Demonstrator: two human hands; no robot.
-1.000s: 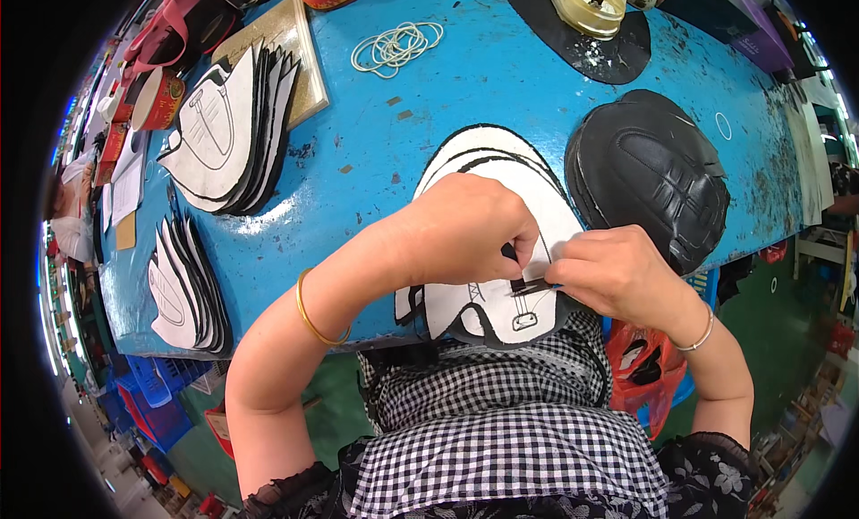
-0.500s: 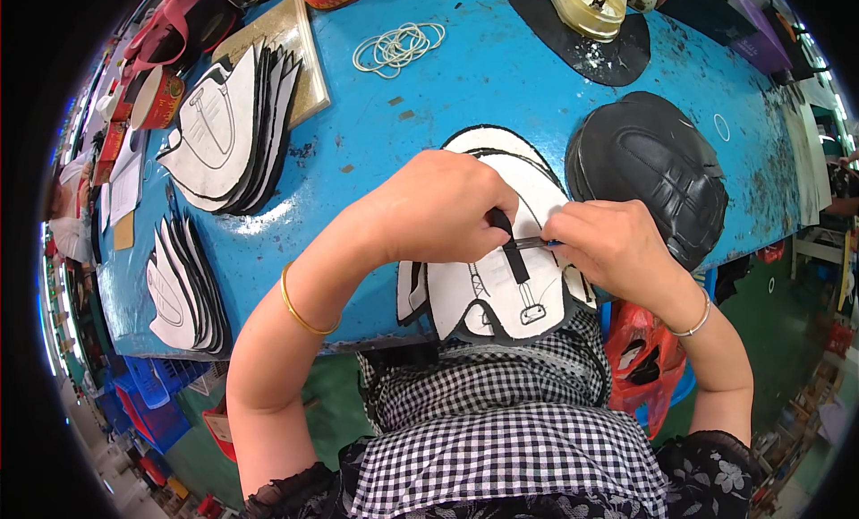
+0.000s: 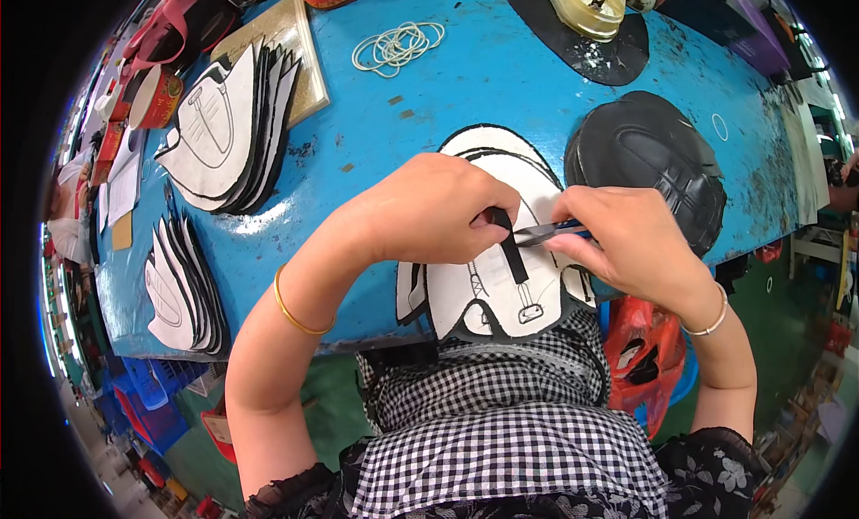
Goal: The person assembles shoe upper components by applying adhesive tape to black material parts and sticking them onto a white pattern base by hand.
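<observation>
My left hand pinches the upper end of a narrow black strip between thumb and fingers. The strip's lower end lies on a white shoe-upper piece with black edges and drawn lines, at the table's near edge. In my right hand is a pair of small scissors with grey pointed blades and a blue-black handle. Their tips point left and meet the strip just below my left thumb. Fingers partly hide the handle. More white pieces lie beneath this one.
Black moulded shoe uppers are stacked to the right. Two stacks of white, black-edged pieces stand at left. A rubber-band bundle and a yellowish container sit farther back. A red plastic bag hangs below the table's right edge.
My right hand has shifted slightly up and right, and more of the scissors shows. Their blades have tilted upward toward the right. My left hand stays nearly in place with the strip.
</observation>
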